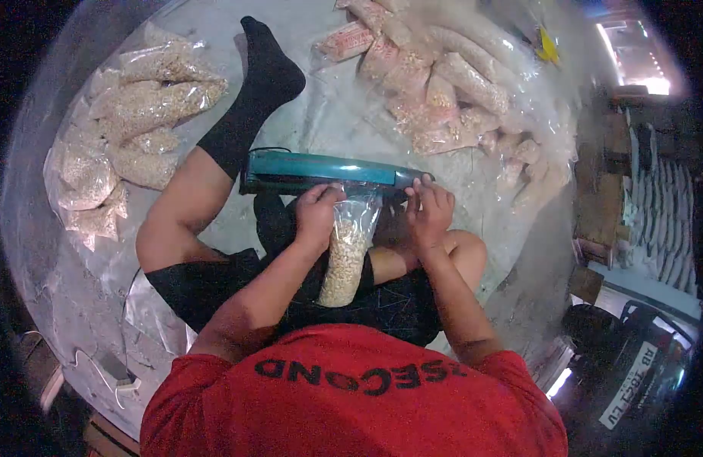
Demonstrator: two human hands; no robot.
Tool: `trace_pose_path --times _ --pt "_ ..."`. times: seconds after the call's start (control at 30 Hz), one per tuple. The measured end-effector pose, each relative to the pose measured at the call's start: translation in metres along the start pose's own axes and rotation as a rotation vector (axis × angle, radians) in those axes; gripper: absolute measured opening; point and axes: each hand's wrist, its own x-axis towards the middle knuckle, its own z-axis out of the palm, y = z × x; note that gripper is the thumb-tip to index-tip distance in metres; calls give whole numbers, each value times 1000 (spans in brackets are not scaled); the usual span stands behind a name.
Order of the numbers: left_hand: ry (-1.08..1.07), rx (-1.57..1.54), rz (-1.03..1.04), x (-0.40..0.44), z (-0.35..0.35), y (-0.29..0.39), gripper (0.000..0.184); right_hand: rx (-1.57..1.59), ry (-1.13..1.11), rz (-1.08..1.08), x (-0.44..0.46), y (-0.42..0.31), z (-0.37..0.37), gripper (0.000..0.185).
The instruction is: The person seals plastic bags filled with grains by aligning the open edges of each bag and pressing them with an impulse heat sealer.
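Note:
A teal and black bag sealer [321, 169] lies crosswise in front of my lap. Below it hangs a clear plastic bag of pale small snack pieces [345, 263], its lower part full and its loose top reaching up to the sealer's edge. My left hand [316, 217] is closed, pinching the upper left edge of this bag just under the sealer. At the sealer's black right end, my right hand [431, 212] has its fingers closed around the end piece. Whether the bag's mouth lies inside the sealer's jaws cannot be made out.
Several filled clear bags [138, 114] lie in a heap on the left. A larger pile of filled bags, some with red print [443, 84], is at the back right. My bent, black-socked leg [268, 72] borders the left. A black machine [633, 373] stands right.

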Motion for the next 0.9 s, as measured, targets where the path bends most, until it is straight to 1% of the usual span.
trace_pose_path --times 0.1,0.17,0.23,0.33,0.4,0.47,0.53,0.6,0.63,0.67,0.7,0.73,0.77,0.83,0.9 --pt "-22 -57 -44 6 -3 -7 18 2 22 -17 0 2 2 25" --pt "-27 -76 -15 3 -3 -7 18 16 39 -27 0 2 1 25" --pt "-36 -92 21 -1 0 -3 18 15 17 18 -1 -1 -2 23" --pt "-53 -117 8 -8 4 6 23 20 51 -3 1 -5 -5 22" --pt "-7 75 110 -13 7 11 23 56 66 -1 0 -6 -6 22" --pt "-13 50 123 -12 7 7 22 87 84 -1 -2 -4 -6 22" --pt "-26 26 141 -8 7 0 22 58 41 -12 -1 -5 -8 21" --pt "-2 237 244 -5 4 -3 24 62 57 -18 3 -13 -19 21" --pt "-22 251 268 3 0 -11 24 62 56 -22 7 -17 -25 20" --pt "-37 135 213 13 -3 -22 23 56 91 -13 10 -16 -29 20" --pt "-52 18 152 11 1 -18 21 69 60 -23 12 -16 -32 21" --pt "-4 47 188 7 5 -16 23 85 24 -33 14 -15 -35 21" --pt "-15 58 202 7 6 -12 23 85 43 -27 15 -14 -38 21" --pt "1 147 181 7 3 -12 22 95 162 -93 21 -21 -53 24" --pt "-11 94 175 6 4 -15 22 109 183 -113 30 -27 -65 25"
